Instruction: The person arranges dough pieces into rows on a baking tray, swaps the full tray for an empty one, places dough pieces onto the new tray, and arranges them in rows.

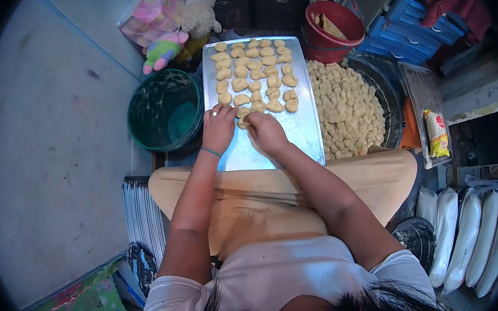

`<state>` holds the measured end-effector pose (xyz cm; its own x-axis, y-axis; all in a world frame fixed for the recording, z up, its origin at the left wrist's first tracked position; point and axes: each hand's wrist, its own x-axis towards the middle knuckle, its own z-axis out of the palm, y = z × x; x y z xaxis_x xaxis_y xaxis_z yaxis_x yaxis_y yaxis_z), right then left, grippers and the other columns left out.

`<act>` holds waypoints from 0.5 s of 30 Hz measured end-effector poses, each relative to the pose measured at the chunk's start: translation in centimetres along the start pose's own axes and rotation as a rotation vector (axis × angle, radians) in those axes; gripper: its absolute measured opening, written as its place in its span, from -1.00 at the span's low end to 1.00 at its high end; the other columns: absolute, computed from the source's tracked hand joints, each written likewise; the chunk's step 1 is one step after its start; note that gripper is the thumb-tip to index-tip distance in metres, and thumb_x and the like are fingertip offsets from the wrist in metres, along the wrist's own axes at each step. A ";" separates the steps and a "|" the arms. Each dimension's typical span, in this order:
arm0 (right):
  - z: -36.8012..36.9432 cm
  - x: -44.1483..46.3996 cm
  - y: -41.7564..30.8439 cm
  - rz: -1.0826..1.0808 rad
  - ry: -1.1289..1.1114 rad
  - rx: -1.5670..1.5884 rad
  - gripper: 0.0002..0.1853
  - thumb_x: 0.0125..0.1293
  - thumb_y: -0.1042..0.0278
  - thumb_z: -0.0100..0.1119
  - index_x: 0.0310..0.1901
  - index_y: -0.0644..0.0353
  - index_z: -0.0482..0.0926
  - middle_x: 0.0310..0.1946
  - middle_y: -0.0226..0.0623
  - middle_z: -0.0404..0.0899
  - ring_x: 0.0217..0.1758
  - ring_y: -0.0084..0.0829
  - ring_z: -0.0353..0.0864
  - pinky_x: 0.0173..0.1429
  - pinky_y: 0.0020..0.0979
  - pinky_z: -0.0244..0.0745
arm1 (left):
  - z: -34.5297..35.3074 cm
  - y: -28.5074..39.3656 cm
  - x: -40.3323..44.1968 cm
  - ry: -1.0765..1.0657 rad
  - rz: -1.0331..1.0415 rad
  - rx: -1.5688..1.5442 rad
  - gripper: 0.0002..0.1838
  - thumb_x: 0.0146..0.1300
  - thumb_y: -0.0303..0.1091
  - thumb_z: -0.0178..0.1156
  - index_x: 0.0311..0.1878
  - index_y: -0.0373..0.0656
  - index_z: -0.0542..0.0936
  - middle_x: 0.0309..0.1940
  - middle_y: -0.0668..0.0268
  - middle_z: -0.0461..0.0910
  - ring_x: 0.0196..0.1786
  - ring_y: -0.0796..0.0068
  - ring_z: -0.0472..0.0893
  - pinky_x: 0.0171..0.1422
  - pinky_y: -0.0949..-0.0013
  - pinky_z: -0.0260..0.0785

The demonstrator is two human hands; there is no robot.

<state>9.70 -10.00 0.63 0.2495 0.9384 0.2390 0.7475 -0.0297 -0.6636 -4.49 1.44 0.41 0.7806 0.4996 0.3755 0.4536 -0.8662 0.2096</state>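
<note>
A metal tray [225, 154] lies in front of my crossed legs, its far part covered with rows of small, lumpy dough pieces [254, 75]. At the nearest row, both my hands meet around one piece of dough [242, 113]. My left hand [219, 126], with a ring and a wrist band, is over the tray's left edge, its fingertips closed on the dough's left side. From the right, my right hand [266, 132] pinches the same piece between thumb and fingers. The fingers partly hide this piece.
Right of the tray, a large black basin [392, 107] holds a heap of dough pieces [345, 105]. A green bucket [139, 123] stands left, and a red bucket [319, 48] behind. Stacked trays [140, 203] stand by my left knee; a yellow packet [436, 133] lies far right.
</note>
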 end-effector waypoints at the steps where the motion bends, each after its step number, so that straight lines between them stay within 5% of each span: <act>1: -0.7 -0.3 -0.5 -0.013 -0.007 -0.018 -0.74 0.10 0.39 0.25 -0.13 0.11 0.54 -0.21 -0.14 0.56 -0.09 -0.07 0.55 0.00 -0.13 0.41 | -0.1 -0.2 -0.2 -0.023 -0.008 0.009 -0.63 0.12 -0.42 0.19 0.05 -0.01 0.61 0.03 0.42 0.58 0.19 0.31 0.46 0.24 0.18 0.22; 8: -4.0 -3.7 -0.5 0.074 -0.213 -0.201 -0.63 0.03 0.24 0.41 -0.10 0.09 0.61 -0.10 -0.23 0.49 0.06 -0.18 0.43 0.09 -0.19 0.40 | -1.0 0.2 -1.5 0.110 -0.005 -0.032 -0.70 0.17 -0.37 0.21 0.00 -0.02 0.63 0.02 0.35 0.56 0.22 0.29 0.43 0.28 0.07 0.13; 13: -3.1 -1.3 -0.1 0.316 0.033 0.038 -0.58 0.02 0.28 0.45 -0.08 0.20 0.56 -0.16 -0.08 0.56 -0.09 -0.03 0.59 0.00 -0.16 0.51 | 0.0 3.0 -2.0 0.007 0.062 -0.085 -0.66 0.12 -0.30 0.28 0.01 -0.03 0.64 0.04 0.34 0.55 0.24 0.24 0.39 0.27 0.02 0.09; 15: -3.6 -1.2 0.3 0.295 -0.042 0.045 -0.56 0.03 0.28 0.45 -0.06 0.19 0.55 -0.17 -0.09 0.57 -0.06 -0.04 0.60 0.01 -0.16 0.51 | 0.6 4.0 -1.7 0.025 -0.028 -0.022 -0.66 0.12 -0.32 0.28 0.01 -0.02 0.64 0.05 0.34 0.55 0.24 0.23 0.39 0.27 0.01 0.08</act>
<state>11.82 -12.41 2.73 0.4251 0.9051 0.0021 0.6183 -0.2887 -0.7310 -3.76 -2.92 0.04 0.7570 0.5233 0.3913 0.4652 -0.8522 0.2397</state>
